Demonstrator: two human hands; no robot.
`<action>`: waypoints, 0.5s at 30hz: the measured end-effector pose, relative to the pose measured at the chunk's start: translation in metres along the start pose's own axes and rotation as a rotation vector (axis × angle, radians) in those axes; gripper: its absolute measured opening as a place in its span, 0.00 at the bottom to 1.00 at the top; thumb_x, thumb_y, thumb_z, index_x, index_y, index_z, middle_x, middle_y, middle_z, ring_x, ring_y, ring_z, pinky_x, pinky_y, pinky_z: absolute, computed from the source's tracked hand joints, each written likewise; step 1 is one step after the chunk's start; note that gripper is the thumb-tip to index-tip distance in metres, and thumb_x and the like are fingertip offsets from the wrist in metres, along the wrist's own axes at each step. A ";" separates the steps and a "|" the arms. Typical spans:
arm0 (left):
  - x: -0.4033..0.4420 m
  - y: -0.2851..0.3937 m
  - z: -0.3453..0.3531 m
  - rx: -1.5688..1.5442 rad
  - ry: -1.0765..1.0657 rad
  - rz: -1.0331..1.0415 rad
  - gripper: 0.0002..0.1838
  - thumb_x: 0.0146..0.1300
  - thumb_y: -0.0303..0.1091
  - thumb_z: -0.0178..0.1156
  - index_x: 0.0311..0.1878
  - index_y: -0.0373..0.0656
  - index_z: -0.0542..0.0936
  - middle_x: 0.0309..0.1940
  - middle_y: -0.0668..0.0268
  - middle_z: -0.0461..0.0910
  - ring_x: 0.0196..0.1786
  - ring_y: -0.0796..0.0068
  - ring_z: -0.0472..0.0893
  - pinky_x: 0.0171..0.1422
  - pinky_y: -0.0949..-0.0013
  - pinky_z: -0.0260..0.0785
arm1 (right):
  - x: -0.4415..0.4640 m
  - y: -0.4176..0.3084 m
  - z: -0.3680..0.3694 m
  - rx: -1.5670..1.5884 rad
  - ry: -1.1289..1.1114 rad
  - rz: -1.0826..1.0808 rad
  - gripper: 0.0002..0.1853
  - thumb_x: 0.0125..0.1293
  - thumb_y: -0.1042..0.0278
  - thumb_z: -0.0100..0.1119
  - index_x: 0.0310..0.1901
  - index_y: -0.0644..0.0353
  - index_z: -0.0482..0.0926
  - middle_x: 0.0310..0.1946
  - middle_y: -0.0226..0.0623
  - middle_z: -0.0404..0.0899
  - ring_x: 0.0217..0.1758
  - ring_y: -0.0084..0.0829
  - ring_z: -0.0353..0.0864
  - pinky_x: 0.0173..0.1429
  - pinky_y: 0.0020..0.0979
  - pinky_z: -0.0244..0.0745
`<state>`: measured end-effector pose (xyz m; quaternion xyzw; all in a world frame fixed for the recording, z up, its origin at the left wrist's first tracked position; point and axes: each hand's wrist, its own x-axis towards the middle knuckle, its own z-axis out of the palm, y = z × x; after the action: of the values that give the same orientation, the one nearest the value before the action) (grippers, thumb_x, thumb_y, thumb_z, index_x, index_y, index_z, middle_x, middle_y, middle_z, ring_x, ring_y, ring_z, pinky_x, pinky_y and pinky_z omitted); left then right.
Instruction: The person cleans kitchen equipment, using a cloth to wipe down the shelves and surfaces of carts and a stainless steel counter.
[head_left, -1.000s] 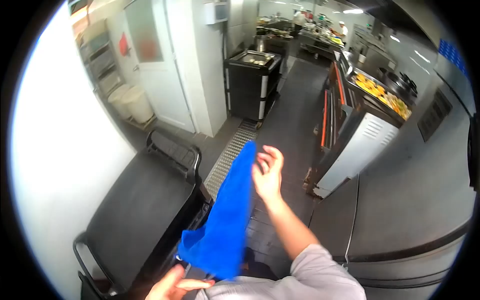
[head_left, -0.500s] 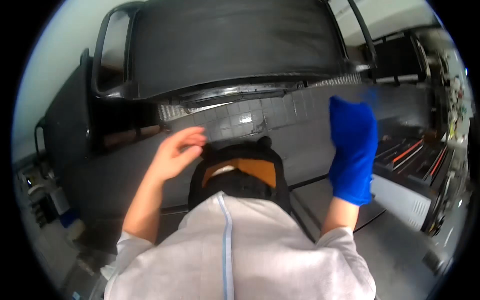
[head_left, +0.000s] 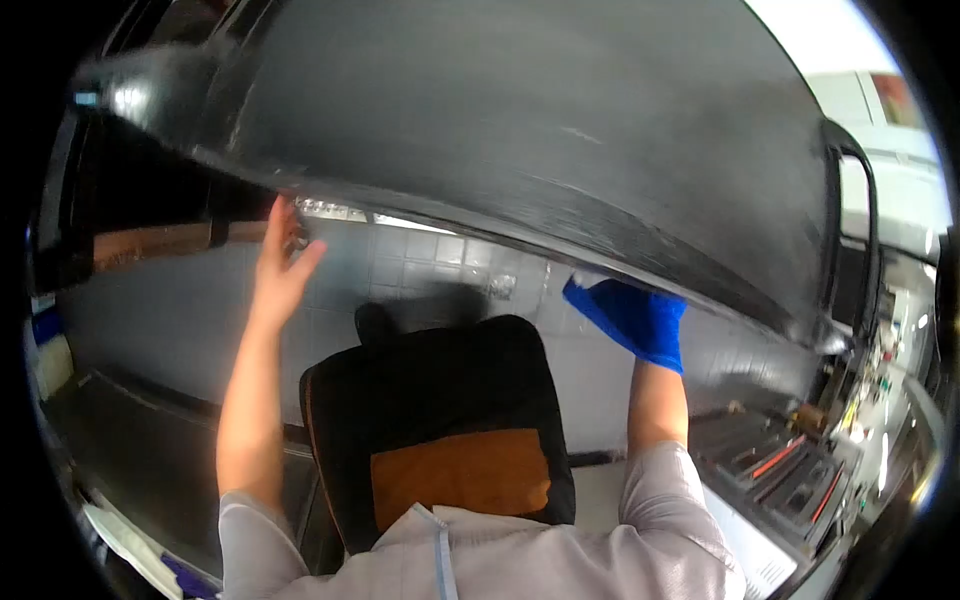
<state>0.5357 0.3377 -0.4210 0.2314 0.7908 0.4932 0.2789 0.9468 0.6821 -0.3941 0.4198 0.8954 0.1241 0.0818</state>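
Observation:
A blue cloth (head_left: 640, 318) covers my right hand (head_left: 650, 330) at the near edge of the black cart top (head_left: 520, 120); the fingers are hidden under it. On the left, my left hand (head_left: 283, 260) is raised at the same edge, its thumb apart from the fingers and nothing visible between them. The fingertips are at or just under the edge; whether they touch it I cannot tell.
The cart's handle (head_left: 858, 230) rises at its right end. A black and brown apron (head_left: 440, 400) hangs at my front, above the grey tiled floor (head_left: 400, 265). Dark equipment with red-orange strips (head_left: 760, 465) stands at the lower right.
The cart top now fills more of the view. My cloth-covered right hand has come from out at the right to the cart's edge. My left hand has also moved up to that edge.

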 end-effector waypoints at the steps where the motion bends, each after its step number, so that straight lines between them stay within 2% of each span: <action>1: 0.013 -0.018 0.008 -0.074 -0.008 0.049 0.49 0.64 0.38 0.67 0.81 0.42 0.47 0.81 0.51 0.50 0.82 0.58 0.50 0.82 0.59 0.44 | 0.011 -0.018 0.017 0.006 0.022 -0.013 0.23 0.65 0.64 0.56 0.62 0.57 0.76 0.55 0.44 0.81 0.60 0.44 0.79 0.69 0.56 0.65; 2: 0.026 -0.034 0.013 -0.142 -0.052 0.086 0.50 0.65 0.41 0.66 0.81 0.39 0.45 0.82 0.51 0.44 0.84 0.57 0.43 0.84 0.59 0.38 | 0.019 -0.037 0.033 0.006 0.045 -0.021 0.23 0.65 0.64 0.56 0.62 0.57 0.76 0.55 0.44 0.81 0.60 0.44 0.78 0.69 0.57 0.64; 6: 0.048 -0.071 0.046 -0.109 -0.062 0.111 0.51 0.67 0.45 0.63 0.81 0.36 0.43 0.81 0.49 0.47 0.83 0.56 0.47 0.83 0.62 0.40 | 0.039 -0.119 0.064 0.008 0.153 -0.127 0.25 0.64 0.64 0.57 0.64 0.57 0.75 0.57 0.43 0.80 0.63 0.45 0.77 0.70 0.60 0.61; 8: 0.049 -0.070 0.062 -0.077 0.103 0.321 0.51 0.66 0.45 0.64 0.80 0.35 0.44 0.80 0.48 0.51 0.82 0.56 0.50 0.83 0.61 0.42 | 0.044 -0.163 0.066 -0.020 0.245 -0.225 0.26 0.64 0.64 0.57 0.65 0.56 0.75 0.57 0.43 0.80 0.64 0.45 0.76 0.71 0.62 0.60; 9: 0.049 -0.057 0.060 -0.098 0.096 0.343 0.51 0.65 0.46 0.65 0.81 0.37 0.45 0.79 0.49 0.53 0.82 0.57 0.52 0.83 0.60 0.44 | 0.045 -0.187 0.061 -0.053 0.327 -0.312 0.27 0.64 0.64 0.57 0.65 0.56 0.74 0.58 0.43 0.79 0.65 0.45 0.75 0.72 0.63 0.59; 10: 0.049 -0.052 0.059 -0.019 0.093 0.384 0.49 0.68 0.51 0.59 0.81 0.39 0.44 0.80 0.51 0.51 0.82 0.58 0.52 0.82 0.59 0.43 | 0.045 -0.212 0.053 -0.104 0.422 -0.421 0.27 0.63 0.64 0.57 0.66 0.56 0.74 0.58 0.42 0.79 0.65 0.45 0.75 0.72 0.64 0.59; 11: 0.050 -0.050 0.061 0.062 0.091 0.426 0.47 0.72 0.55 0.54 0.82 0.40 0.43 0.81 0.53 0.49 0.82 0.58 0.51 0.82 0.57 0.43 | 0.042 -0.236 0.033 0.097 0.271 -0.544 0.25 0.69 0.66 0.55 0.67 0.57 0.73 0.57 0.42 0.79 0.63 0.40 0.76 0.72 0.53 0.64; 12: 0.059 -0.060 0.056 -0.047 0.076 0.469 0.44 0.71 0.52 0.56 0.81 0.42 0.48 0.80 0.54 0.52 0.82 0.59 0.53 0.82 0.58 0.44 | 0.043 -0.259 0.026 0.092 0.295 -0.534 0.25 0.69 0.66 0.55 0.67 0.57 0.73 0.57 0.42 0.79 0.63 0.40 0.76 0.72 0.53 0.64; 13: 0.066 -0.069 0.051 -0.154 0.050 0.509 0.42 0.71 0.48 0.59 0.81 0.43 0.52 0.79 0.55 0.56 0.81 0.59 0.55 0.83 0.59 0.46 | 0.045 -0.281 0.022 -0.079 0.623 -0.700 0.23 0.71 0.60 0.55 0.64 0.60 0.74 0.58 0.42 0.79 0.62 0.38 0.77 0.68 0.46 0.69; 14: 0.052 -0.032 0.049 -0.199 0.043 0.384 0.45 0.73 0.71 0.38 0.80 0.45 0.56 0.79 0.59 0.58 0.80 0.61 0.58 0.82 0.53 0.44 | 0.042 -0.298 0.016 0.271 0.632 -0.789 0.22 0.73 0.59 0.53 0.63 0.61 0.75 0.57 0.41 0.79 0.60 0.34 0.77 0.66 0.40 0.71; 15: 0.045 -0.034 0.036 -0.142 0.159 0.369 0.38 0.77 0.64 0.36 0.77 0.44 0.64 0.76 0.58 0.63 0.78 0.62 0.63 0.82 0.55 0.48 | 0.038 -0.315 0.010 0.611 0.633 -0.907 0.21 0.76 0.57 0.51 0.61 0.62 0.76 0.57 0.40 0.79 0.59 0.31 0.77 0.64 0.34 0.72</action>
<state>0.5234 0.3758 -0.4739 0.3124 0.7177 0.6072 0.1361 0.6951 0.5189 -0.4971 -0.0541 0.9602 -0.0659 -0.2661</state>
